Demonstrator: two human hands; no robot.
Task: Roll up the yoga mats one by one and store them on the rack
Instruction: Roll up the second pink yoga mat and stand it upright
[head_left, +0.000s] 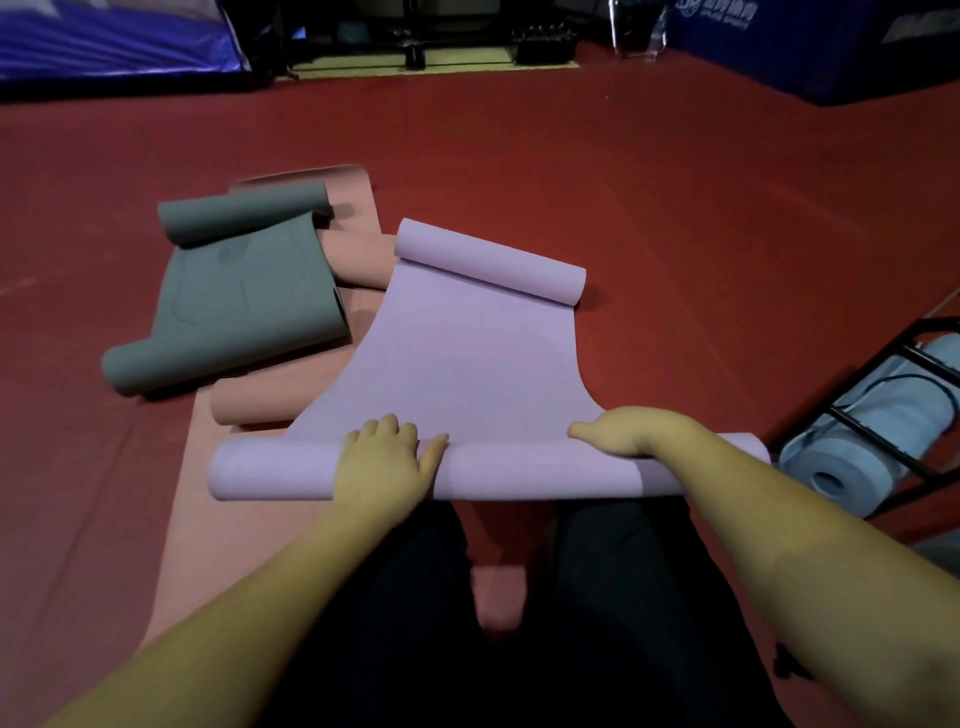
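Note:
A purple yoga mat (467, 358) lies on the red floor in front of me, curled at its far end and rolled into a thick tube at its near end. My left hand (387, 457) lies over the left-middle of that near roll, fingers curled over its far side. My right hand (623, 431) rests on the roll's right part, fingers hidden behind it. A grey-green mat (249, 291), curled at both ends, lies to the left on a pink mat (343, 260). The black rack (893, 415) stands at the right edge with a light blue rolled mat (836, 467) in it.
My dark-clad legs (415, 597) kneel just behind the purple roll, on the pink mat. Open red floor (675, 182) stretches ahead and to the right. Blue padded barriers (831, 47) and dark equipment line the far wall.

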